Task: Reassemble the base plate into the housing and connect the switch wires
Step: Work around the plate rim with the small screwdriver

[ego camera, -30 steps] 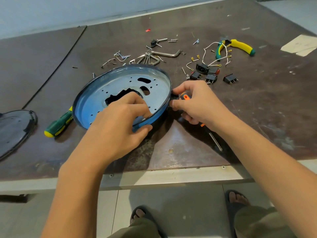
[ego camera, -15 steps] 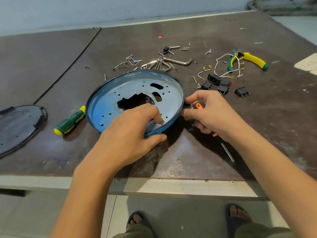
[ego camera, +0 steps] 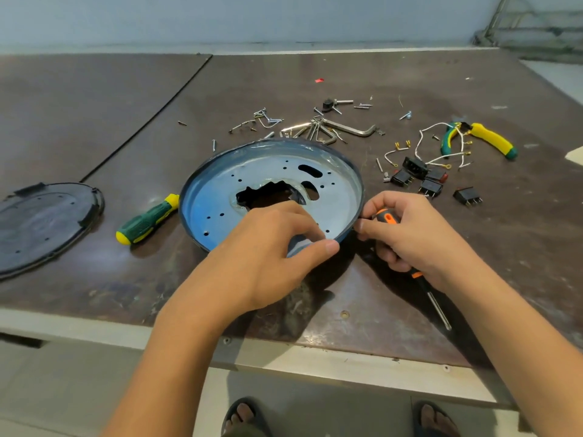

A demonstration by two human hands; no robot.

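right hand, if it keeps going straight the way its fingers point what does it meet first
The blue rim of the round metal base plate: the right hand, gripping the orange-and-black screwdriver, points left and its fingertips look to be right at that rim, though actual contact is unclear.

Brown table [ego camera: 94,105]: screws [ego camera: 268,119], switches [ego camera: 430,186], pliers [ego camera: 492,138], green screwdriver [ego camera: 146,219].

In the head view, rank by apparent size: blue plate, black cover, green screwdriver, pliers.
1. blue plate
2. black cover, partly out of frame
3. green screwdriver and pliers: look alike, unranked
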